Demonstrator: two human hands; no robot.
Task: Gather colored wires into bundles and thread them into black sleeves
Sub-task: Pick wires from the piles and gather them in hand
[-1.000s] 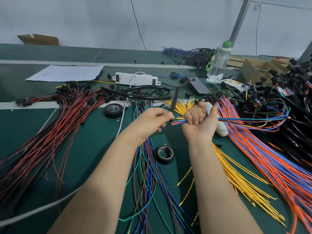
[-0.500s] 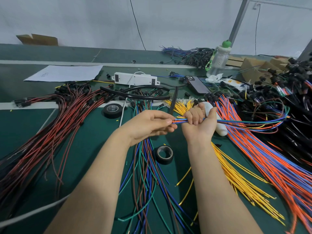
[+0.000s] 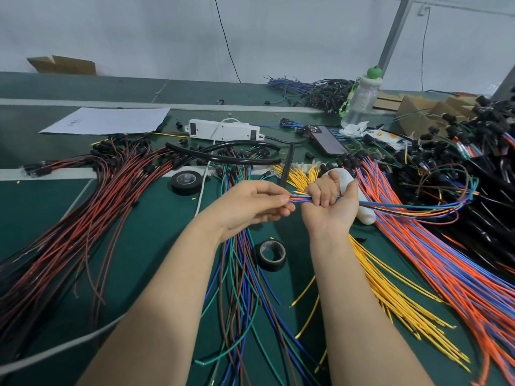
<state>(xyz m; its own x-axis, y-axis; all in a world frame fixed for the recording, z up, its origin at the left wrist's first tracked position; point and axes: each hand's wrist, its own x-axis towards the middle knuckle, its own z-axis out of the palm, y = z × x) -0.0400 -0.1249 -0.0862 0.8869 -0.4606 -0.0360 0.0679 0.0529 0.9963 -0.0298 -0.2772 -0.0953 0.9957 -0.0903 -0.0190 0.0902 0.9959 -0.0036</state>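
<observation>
Above the green table (image 3: 150,240), a bundle of colored wires (image 3: 395,206) runs through the right hand (image 3: 331,203), fisted around it, while the left hand (image 3: 250,207) pinches its cut ends between thumb and fingertips. A black sleeve (image 3: 287,168) lies just beyond the left hand. A tape roll (image 3: 271,254) sits between the forearms, and yellow wires (image 3: 390,291) fan out to the right.

I see the left hand (image 3: 250,208) just left of the right hand (image 3: 331,204) over the table (image 3: 139,246), both holding the wire bundle (image 3: 390,205), which trails off rightward. The near tape roll (image 3: 271,255) lies before the hands, the far tape roll (image 3: 186,183) behind and left. The sleeves (image 3: 287,165) lie behind the hands, the power strip (image 3: 224,130) behind those, the phone (image 3: 327,141) right of it.
</observation>
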